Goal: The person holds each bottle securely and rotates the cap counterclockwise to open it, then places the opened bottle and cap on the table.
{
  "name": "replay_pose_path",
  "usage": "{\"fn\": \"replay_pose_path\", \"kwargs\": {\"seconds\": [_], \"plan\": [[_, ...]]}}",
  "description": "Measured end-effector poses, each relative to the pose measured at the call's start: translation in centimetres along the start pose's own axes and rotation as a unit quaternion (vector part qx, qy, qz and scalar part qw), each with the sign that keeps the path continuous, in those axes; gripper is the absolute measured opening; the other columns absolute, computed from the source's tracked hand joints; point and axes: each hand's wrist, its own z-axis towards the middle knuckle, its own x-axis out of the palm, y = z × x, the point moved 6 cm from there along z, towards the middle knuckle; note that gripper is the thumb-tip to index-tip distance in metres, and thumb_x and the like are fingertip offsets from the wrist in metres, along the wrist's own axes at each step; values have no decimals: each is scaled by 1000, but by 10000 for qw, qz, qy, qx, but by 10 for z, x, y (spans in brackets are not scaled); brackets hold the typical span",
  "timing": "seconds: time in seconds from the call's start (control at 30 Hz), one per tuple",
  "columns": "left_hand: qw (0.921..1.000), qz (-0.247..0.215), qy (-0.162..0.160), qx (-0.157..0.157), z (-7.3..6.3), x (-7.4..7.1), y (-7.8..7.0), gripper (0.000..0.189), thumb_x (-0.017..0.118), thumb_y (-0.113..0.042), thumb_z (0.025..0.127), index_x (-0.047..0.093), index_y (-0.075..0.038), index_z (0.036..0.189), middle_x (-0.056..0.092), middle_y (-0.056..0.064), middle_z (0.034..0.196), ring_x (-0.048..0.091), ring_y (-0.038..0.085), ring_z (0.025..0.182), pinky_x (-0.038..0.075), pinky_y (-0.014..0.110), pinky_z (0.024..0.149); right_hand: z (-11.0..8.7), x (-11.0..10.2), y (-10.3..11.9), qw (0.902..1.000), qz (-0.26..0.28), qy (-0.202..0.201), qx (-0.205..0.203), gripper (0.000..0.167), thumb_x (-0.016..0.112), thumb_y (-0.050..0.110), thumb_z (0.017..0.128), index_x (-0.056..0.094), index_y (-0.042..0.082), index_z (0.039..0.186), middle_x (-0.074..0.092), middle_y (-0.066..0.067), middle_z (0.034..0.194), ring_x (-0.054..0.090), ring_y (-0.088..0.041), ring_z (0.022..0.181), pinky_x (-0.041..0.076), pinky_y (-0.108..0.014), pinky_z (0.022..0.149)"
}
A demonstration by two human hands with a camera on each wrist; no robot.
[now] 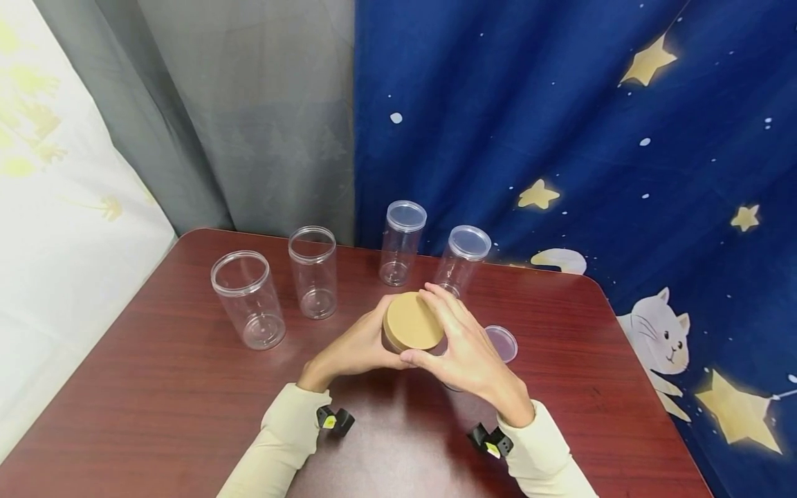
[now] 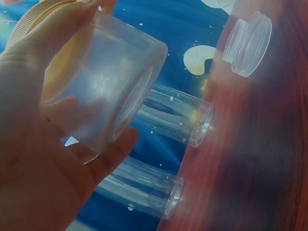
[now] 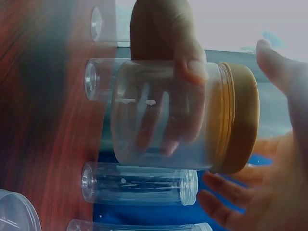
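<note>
Over the middle of the table, my left hand (image 1: 355,346) holds a wide clear plastic jar (image 2: 115,72) with a gold-yellow screw lid (image 1: 413,321). In the right wrist view, the left thumb and fingers wrap around the clear body of the jar. My right hand (image 1: 463,339) is spread about the lid. Its fingertips (image 3: 211,180) are at the lid's lower edge in that view, while the thumb (image 3: 269,60) stands apart from it. Whether those fingertips press on the lid is hard to tell.
Two clear jars without lids (image 1: 249,304) (image 1: 314,277) stand at the left. Behind the hands are two tall jars with clear lids (image 1: 407,216) (image 1: 470,242). A round clear piece (image 1: 501,344) is right of my right hand, partly hidden. Curtains border the table's back edge.
</note>
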Motion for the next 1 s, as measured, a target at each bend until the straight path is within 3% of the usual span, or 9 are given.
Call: {"fn": "replay_pose_path", "kwargs": {"seconds": [0.23,0.47,1.0], "plan": [[10000,-12,-53,-68,1,0,2,93,93,-31,66,39,-21,141,59,-3,126,58,10,111,49,35,98,0,2,2,9974,-520,-371,328,94,75,69,72,46,16,145,51,-4,140,51,-23,126,49,-45,100],[9999,15,-46,-106,1,0,2,93,93,-28,67,39,-20,141,59,-2,127,58,11,111,49,35,98,1,6,4,9965,-544,-560,284,89,77,65,73,50,14,140,55,-4,133,53,-21,120,52,-42,93],[10000,-25,-35,-80,0,-1,0,91,92,-29,67,39,-23,141,59,-4,127,57,10,110,48,36,99,1,5,4,9980,-366,-509,77,79,76,58,77,51,16,140,53,-3,139,50,-19,127,47,-42,101]]}}
